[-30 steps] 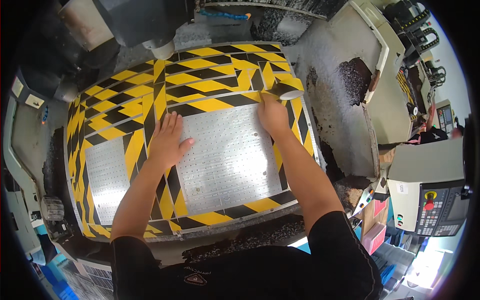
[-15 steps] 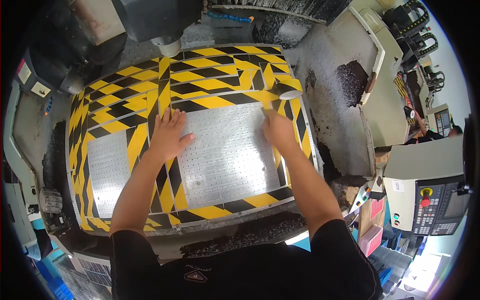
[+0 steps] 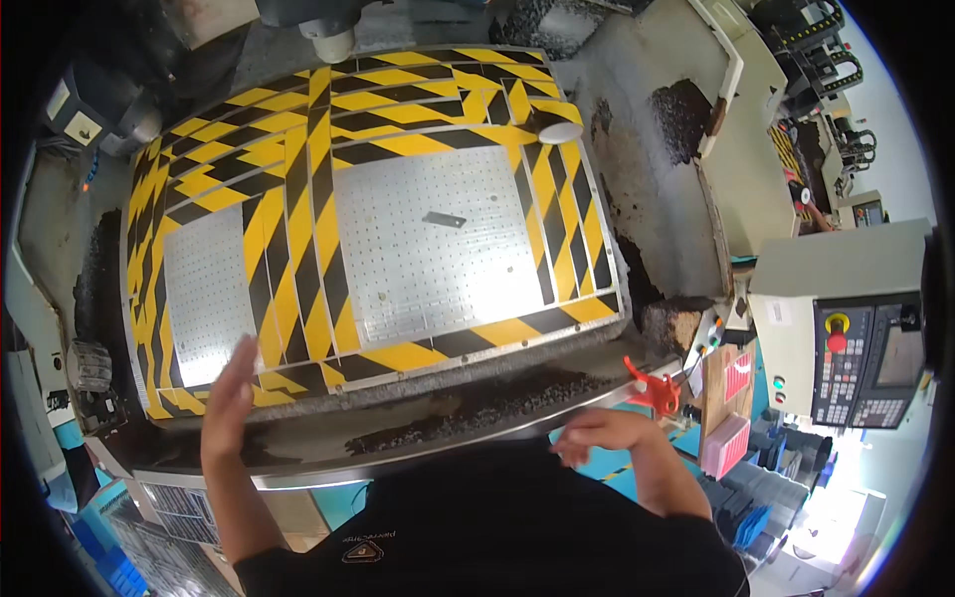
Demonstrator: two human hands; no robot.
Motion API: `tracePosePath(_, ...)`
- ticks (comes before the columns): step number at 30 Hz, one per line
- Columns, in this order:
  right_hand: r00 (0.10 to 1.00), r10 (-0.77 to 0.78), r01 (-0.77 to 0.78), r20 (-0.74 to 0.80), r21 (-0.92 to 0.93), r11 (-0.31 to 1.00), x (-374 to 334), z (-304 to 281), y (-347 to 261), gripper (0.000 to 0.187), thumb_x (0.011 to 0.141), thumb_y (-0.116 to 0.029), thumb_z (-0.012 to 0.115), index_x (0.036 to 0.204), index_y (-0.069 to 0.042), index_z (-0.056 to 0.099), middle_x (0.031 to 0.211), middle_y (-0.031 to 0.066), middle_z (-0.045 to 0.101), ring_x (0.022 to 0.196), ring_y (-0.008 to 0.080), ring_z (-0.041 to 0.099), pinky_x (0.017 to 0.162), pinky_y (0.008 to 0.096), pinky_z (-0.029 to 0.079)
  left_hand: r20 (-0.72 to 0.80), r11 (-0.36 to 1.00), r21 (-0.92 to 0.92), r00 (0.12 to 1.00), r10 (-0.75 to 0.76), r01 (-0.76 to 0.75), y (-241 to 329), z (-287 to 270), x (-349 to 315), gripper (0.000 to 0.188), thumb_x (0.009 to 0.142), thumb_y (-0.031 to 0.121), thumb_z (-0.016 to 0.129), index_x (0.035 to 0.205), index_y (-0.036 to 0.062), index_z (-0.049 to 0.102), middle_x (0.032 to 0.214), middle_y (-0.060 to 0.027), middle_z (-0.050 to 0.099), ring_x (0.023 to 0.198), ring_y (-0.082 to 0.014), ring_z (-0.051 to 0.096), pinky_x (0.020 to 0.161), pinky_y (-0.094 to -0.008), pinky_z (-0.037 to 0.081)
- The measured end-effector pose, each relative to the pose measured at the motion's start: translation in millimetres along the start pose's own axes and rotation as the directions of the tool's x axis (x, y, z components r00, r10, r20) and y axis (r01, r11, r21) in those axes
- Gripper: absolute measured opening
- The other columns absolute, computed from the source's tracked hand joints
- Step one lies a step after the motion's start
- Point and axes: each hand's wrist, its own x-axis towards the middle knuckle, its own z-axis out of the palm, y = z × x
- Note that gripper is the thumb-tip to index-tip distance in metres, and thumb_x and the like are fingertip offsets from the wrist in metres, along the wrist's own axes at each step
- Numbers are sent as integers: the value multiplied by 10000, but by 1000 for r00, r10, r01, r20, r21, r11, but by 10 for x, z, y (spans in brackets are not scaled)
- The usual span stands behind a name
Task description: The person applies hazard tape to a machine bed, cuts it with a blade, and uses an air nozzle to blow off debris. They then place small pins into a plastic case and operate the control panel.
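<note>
My left hand [image 3: 229, 403], fingers stretched out, is raised over the front left corner of the perforated plate and holds nothing. My right hand [image 3: 605, 432] hovers by the machine's front edge, fingers loosely bent and apart, with nothing seen in it. Just beyond it hangs a red air blow gun [image 3: 654, 388], which it does not appear to touch. On the bare middle of the metal plate [image 3: 418, 279] lies a small dark flat blade [image 3: 445, 219]. Yellow-and-black striped tape [image 3: 320, 199] covers much of the plate. A roll of this tape [image 3: 560, 132] rests at the far right, still joined to a strip.
The spindle [image 3: 331, 45] hangs over the far edge. A control panel [image 3: 865, 363] with a red stop button stands at right. Dark metal chips [image 3: 468, 418] lie in the front trough. Pink bins [image 3: 726, 448] stand at the lower right.
Both hands have left the plate and drawn back toward me. The small blade now lies on the bare plate. The view has shifted, bringing the red air gun into sight.
</note>
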Motion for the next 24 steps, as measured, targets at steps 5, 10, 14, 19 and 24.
tracePosePath(5, 116, -533, -27, -838, -539, 842, -325, -642, 1939, 295, 921, -295, 709, 1058, -36, 682, 986, 85, 701, 962, 239, 679, 815, 328, 524, 654, 790, -576, 699, 291, 209, 22, 578, -290, 969, 912, 431, 684, 1549, -81, 162, 1597, -255, 273, 1501, -357, 250, 1218, -486, 145)
tracePosePath(10, 41, -649, -21, -760, -650, 760, -427, -119, 1144, 179, 901, -136, 695, 1020, -6, 666, 969, 106, 698, 958, 193, 673, 772, 331, 532, 783, 778, -569, 465, 413, 267, -5, 1049, -594, 956, 935, 421, 668, 1559, -67, 133, 1604, -260, 249, 1516, -347, 206, 1220, -475, 116)
tracePosePath(14, -29, -725, 273, -688, -703, 657, -490, 302, 932, 207, 886, -107, 690, 1027, 37, 643, 947, 97, 687, 709, 131, 669, 603, 280, 528, 856, 785, -487, 387, 343, 382, -451, 1288, -1045, 958, 921, 443, 680, 1568, -34, 157, 1613, -246, 238, 1522, -331, 191, 1218, -472, 138)
tracePosePath(19, 814, -544, 201, -204, -779, 594, -528, 709, 832, 406, 916, -439, 661, 1020, -47, 670, 951, 135, 701, 846, 290, 682, 762, 420, 537, 551, 751, -361, 777, -306, 552, -1318, 1829, -1443, 587, 896, 257, 666, 1394, 17, 467, 1381, -190, 530, 1304, -288, 486, 1057, -450, 394)
tracePosePath(24, 980, -156, -55, -125, -917, 395, -447, 627, 1217, 583, 894, -622, 613, 999, -53, 683, 876, 193, 687, 856, 412, 648, 787, 486, 510, -223, 679, -98, 649, -728, 728, -2102, 2035, -1885, 194, 749, 34, 489, 880, 88, 621, 685, -68, 557, 539, -188, 512, 429, -347, 387)
